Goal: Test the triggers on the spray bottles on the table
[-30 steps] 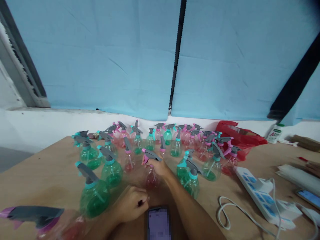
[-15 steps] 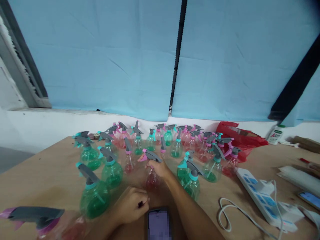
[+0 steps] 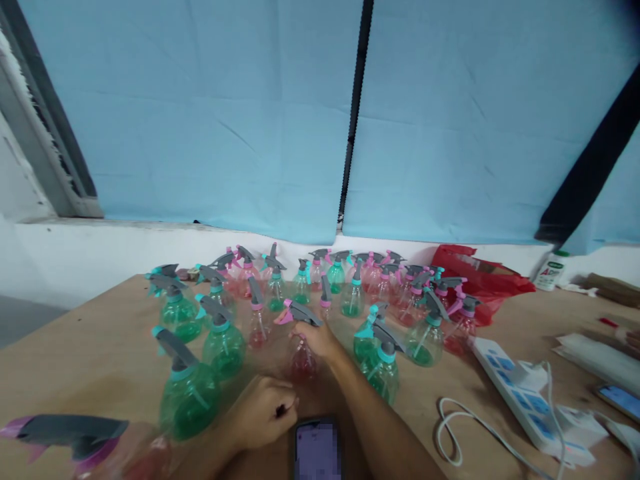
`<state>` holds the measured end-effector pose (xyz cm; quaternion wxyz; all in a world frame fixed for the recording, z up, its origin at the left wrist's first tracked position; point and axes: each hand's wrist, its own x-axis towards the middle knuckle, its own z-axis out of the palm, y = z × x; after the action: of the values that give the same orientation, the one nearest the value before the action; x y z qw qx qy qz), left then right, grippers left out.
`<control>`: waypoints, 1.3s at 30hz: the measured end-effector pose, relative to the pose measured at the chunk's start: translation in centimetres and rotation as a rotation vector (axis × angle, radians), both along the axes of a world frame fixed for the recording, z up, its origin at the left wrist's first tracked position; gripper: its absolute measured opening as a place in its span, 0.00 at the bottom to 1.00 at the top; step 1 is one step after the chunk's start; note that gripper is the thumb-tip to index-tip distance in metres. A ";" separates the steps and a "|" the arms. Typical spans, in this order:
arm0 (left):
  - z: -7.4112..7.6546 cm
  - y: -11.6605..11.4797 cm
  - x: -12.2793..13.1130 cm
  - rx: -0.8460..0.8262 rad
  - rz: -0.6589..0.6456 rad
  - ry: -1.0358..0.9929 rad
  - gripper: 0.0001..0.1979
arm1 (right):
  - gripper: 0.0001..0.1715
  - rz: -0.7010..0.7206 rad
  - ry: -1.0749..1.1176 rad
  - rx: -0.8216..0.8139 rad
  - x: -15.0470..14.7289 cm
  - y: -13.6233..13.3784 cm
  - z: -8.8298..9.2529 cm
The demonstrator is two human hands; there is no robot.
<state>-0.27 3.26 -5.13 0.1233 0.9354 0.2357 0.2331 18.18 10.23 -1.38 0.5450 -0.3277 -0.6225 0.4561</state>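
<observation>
In the middle of the table, my right hand is closed around the neck of a spray bottle with a pink collar, a grey top and red liquid inside. The bottle stands upright, its pink nozzle pointing left. My left hand rests on the table in a loose fist, left of a phone; a dark gap shows between its curled fingers and no object is visible there. Nearest to that hand is a green spray bottle with a turquoise collar. Another green bottle stands right of my right forearm.
Several more pink and green spray bottles spread across the table towards the wall. A red plastic bag and a white bottle stand at the back right. Nearer lie a white power strip and a looped cable.
My right hand has shifted very slightly on the neck of the pink spray bottle, which stands in the same place. The left fist has stayed still.
</observation>
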 end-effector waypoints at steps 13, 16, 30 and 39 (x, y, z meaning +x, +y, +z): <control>0.2 -0.1 0.2 -0.001 -0.025 -0.022 0.15 | 0.15 -0.542 -0.066 0.130 -2.5 -0.7 0.0; 0.2 -0.2 0.2 0.008 -0.027 -0.020 0.14 | 0.17 -0.682 -0.125 0.163 -3.5 -0.4 0.2; 0.0 -0.3 0.0 0.054 -0.004 -0.002 0.16 | 0.30 -0.741 -0.129 0.270 -6.4 3.1 -0.9; 0.4 -0.3 0.1 0.055 -0.007 0.027 0.15 | 0.40 -0.681 -0.136 0.612 -3.2 -0.3 0.6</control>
<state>-0.13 2.99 -4.75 0.0950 0.9423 0.2276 0.2265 14.99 9.95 -0.79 0.6935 -0.3667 -0.6197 0.0239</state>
